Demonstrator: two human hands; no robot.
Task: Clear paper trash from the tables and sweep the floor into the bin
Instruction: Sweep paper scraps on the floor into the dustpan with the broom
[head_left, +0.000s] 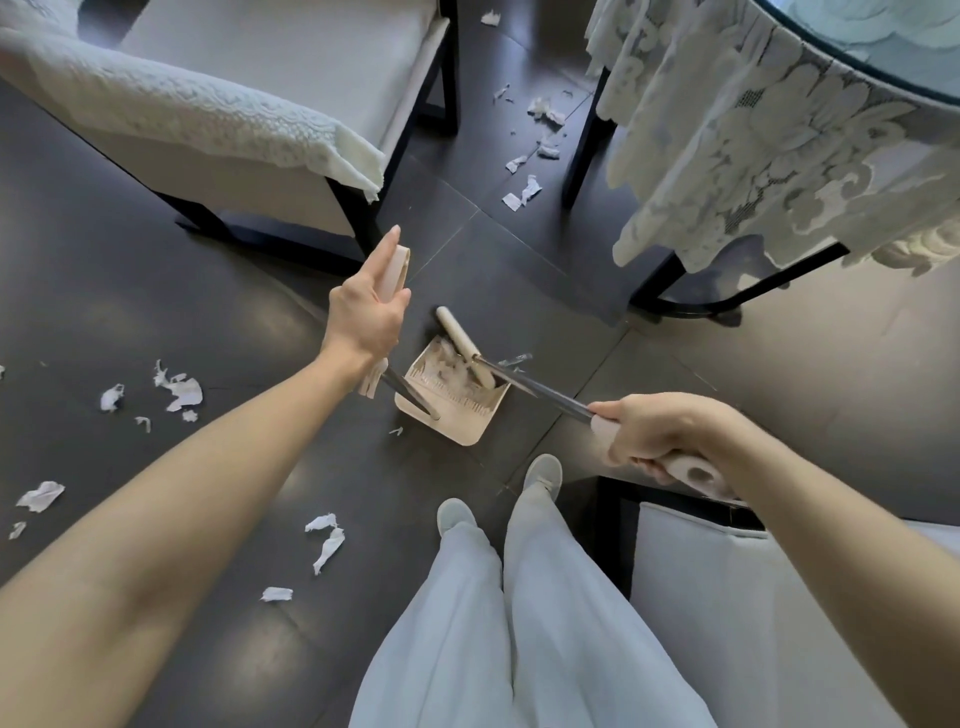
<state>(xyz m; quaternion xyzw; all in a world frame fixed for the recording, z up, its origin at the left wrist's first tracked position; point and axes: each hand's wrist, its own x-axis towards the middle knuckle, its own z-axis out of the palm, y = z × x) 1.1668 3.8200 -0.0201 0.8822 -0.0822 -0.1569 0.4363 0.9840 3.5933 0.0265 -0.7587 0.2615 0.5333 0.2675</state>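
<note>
My left hand (370, 312) grips the cream handle of a long-handled dustpan (470, 423) that stands on the dark floor in front of my feet. My right hand (657, 434) grips the pale handle of a broom (462, 343), whose metal shaft runs down-left to the head lying in the pan's mouth. Torn paper sits inside the pan. More white paper scraps (179, 392) lie on the floor at the left, further paper scraps (327, 540) lie near my left leg, and a cluster of paper scraps (530, 189) lies farther ahead between the furniture.
A chair (291, 171) with a white lace cover stands ahead on the left on dark legs. A table (753, 156) draped in a lace cloth stands at the upper right. Another white seat (727, 597) is close at my right.
</note>
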